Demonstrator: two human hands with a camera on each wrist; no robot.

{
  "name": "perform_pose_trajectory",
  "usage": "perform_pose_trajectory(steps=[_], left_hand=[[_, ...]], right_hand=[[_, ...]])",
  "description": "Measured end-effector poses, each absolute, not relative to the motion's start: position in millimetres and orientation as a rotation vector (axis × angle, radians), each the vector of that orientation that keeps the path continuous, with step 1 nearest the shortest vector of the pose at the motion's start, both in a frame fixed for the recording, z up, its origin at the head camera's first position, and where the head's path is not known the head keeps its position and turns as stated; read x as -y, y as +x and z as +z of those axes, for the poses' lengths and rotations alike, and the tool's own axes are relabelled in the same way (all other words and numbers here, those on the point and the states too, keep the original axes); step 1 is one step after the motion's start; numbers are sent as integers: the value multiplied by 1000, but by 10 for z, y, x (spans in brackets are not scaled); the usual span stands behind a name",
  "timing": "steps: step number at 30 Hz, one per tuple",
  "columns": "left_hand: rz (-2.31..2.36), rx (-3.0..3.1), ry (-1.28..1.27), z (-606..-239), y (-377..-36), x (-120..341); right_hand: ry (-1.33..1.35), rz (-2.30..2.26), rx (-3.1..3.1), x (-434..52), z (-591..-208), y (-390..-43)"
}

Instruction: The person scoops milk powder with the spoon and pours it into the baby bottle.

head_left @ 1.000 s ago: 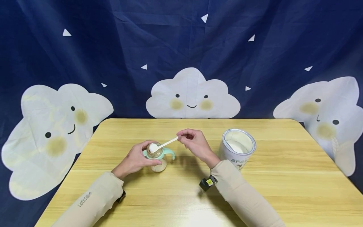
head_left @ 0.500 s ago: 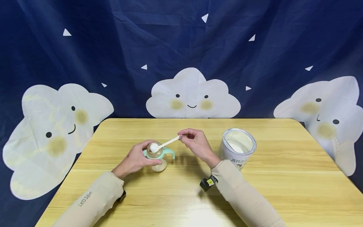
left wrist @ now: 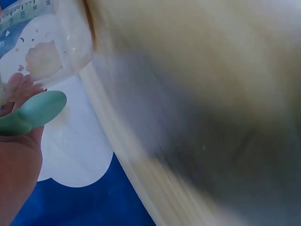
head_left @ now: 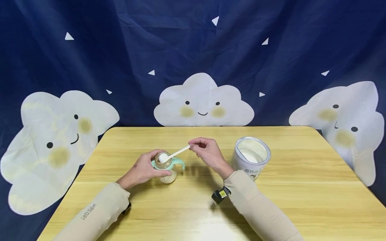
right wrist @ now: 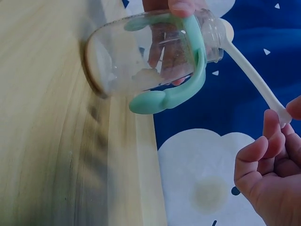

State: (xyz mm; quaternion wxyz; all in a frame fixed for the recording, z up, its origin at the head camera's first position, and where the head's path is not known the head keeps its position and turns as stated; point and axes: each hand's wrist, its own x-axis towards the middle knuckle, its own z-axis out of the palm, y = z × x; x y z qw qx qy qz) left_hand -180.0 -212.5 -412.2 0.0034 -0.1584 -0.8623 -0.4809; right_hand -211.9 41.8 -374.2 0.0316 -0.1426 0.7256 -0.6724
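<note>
My left hand [head_left: 146, 168] grips a clear baby bottle [head_left: 168, 178] round its neck, fingers behind and thumb in front. The bottle stands upright and lidless on the table, with mint-green handles [head_left: 179, 161] and some pale powder low inside. Between thumb and fingertips, my right hand [head_left: 209, 154] pinches the end of a white long-handled scoop [head_left: 180, 151]. Its bowl, heaped with white powder, sits right at the bottle's mouth. The right wrist view shows the scoop [right wrist: 256, 80] slanting from the bottle's rim to the right hand [right wrist: 263, 174].
To the right of my right hand stands an open white can [head_left: 242, 166] with a silver rim and white powder inside. The wooden table [head_left: 187, 214] has its far edge before a dark blue curtain [head_left: 181, 40] printed with smiling clouds.
The head view has shifted slightly. Both hands, the bottle and the scoop keep practically the same positions relative to one another.
</note>
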Motion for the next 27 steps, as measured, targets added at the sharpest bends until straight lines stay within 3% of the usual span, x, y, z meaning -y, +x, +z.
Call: perform_pose_trajectory(steps=[27], left_hand=[[-1463,2696,-523,-3990,-1812,2144]], right_hand=[[-347,-2148,-2323,-587,-3543,-2120]])
